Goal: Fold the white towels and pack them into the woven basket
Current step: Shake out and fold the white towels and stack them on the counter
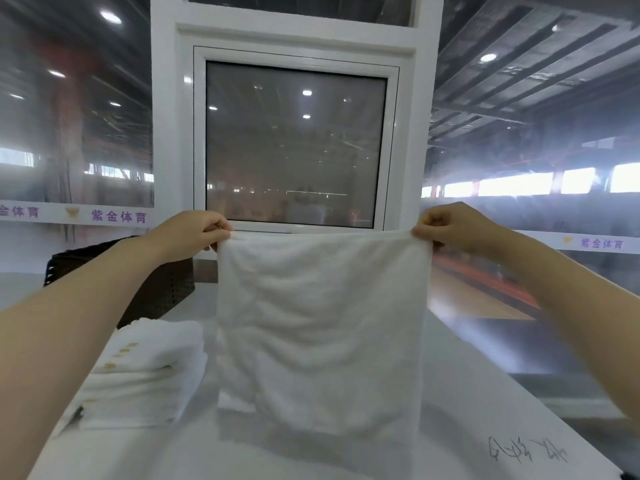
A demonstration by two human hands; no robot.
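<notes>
While both hands pinch its top corners, left hand and right hand, the white towel hangs flat between them, softly wrinkled, above the bench. Folded towels and woven basket lie below the left hand.

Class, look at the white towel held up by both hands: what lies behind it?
Behind the held towel you can see the white window frame above and the table at its sides. The stretch of table directly behind the cloth is covered, so anything lying there cannot be seen.

white-framed window, ceiling lights, white table
</notes>
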